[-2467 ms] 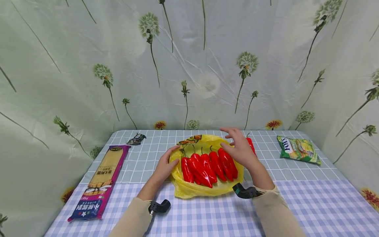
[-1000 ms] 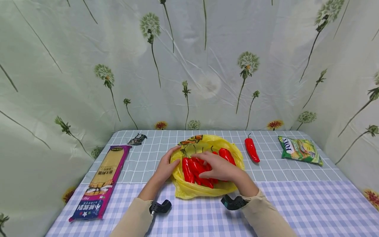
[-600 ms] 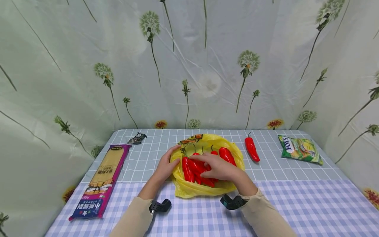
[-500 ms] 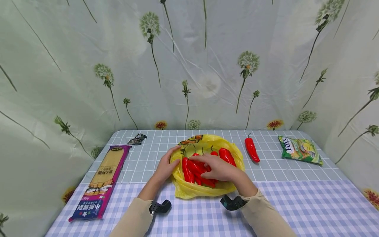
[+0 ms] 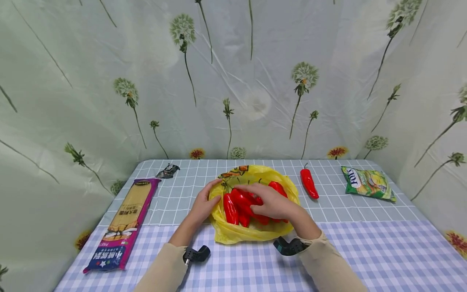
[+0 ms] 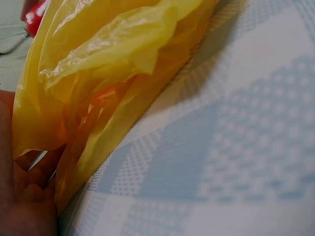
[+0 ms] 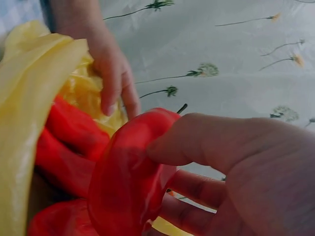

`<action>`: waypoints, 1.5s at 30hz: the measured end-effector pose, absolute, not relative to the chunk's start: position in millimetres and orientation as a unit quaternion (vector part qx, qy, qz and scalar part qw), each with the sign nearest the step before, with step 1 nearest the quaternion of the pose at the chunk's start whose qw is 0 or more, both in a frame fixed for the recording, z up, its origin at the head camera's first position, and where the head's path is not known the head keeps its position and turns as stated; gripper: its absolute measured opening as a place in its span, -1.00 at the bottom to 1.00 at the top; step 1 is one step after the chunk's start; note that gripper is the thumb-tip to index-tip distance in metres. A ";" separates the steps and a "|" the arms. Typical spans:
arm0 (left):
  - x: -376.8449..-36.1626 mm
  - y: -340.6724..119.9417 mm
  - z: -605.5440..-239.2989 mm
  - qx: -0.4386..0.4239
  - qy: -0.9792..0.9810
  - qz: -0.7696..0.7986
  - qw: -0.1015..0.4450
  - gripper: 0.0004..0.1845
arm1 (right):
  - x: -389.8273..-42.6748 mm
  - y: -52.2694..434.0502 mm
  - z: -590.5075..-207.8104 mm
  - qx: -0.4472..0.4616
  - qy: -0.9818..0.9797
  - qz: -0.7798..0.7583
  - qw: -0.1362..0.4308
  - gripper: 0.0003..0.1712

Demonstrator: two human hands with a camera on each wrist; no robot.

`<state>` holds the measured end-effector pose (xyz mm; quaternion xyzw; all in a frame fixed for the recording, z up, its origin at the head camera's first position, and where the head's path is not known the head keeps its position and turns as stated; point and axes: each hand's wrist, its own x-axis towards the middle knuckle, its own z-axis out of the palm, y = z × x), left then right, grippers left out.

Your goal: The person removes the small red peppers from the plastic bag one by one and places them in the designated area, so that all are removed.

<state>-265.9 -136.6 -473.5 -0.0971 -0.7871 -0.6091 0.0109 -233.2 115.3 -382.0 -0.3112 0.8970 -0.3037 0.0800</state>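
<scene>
Head view first, and here's the news: half a second ago the right hand point(image 5: 273, 201) sat lower among the red peppers point(image 5: 230, 210) inside the yellow bag point(image 5: 251, 235), and now one pepper point(image 5: 242, 199) has come up a little beneath its fingers, the ones around it shifting. As I read it, the pick is made: that pepper is lifted off the pile, but not yet out of the bag. The left hand point(image 5: 204, 202) hasn't budged from the bag's left side, and a lone pepper point(image 5: 309, 184) lies unmoved on the worktop point(image 5: 237, 267) to the right.

Over to the left wrist: yellow film bulges above the worktop, red glowing faintly through it, the left hand's fingers partly behind the plastic. Is that grip pinching the film or only resting against it? Can't tell from here.

Right wrist now, and it's a clear one: the right grip is wrapped around the lifted pepper, thumb on one side, fingers curled on the other. And what a shiny thing, smooth deep red, plump at the shoulder, a short dark stem point(image 7: 182, 108) poking up on top, the other peppers lying just beside it in the bag.
</scene>
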 end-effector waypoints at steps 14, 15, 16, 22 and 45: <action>-265.3 -136.9 -475.3 -0.109 -0.789 -0.604 0.023 -0.40 | -236.8 132.3 -365.7 -0.291 0.880 -0.374 0.015 -0.19; -265.0 -137.4 -475.5 -0.108 -0.790 -0.603 0.022 -0.40 | -237.6 133.9 -365.1 -0.290 0.879 -0.378 0.008 -0.20; -264.7 -138.0 -475.5 -0.109 -0.789 -0.604 0.021 -0.41 | -238.1 135.7 -364.3 -0.287 0.879 -0.382 0.000 -0.22; -263.8 -137.7 -474.2 -0.106 -0.791 -0.602 0.017 -0.41 | -241.0 149.3 -358.7 -0.250 0.877 -0.409 -0.026 -0.28; -265.9 -136.4 -474.4 -0.095 -0.796 -0.597 0.012 -0.41 | -257.8 201.7 -362.3 -0.125 0.872 -0.468 -0.065 -0.56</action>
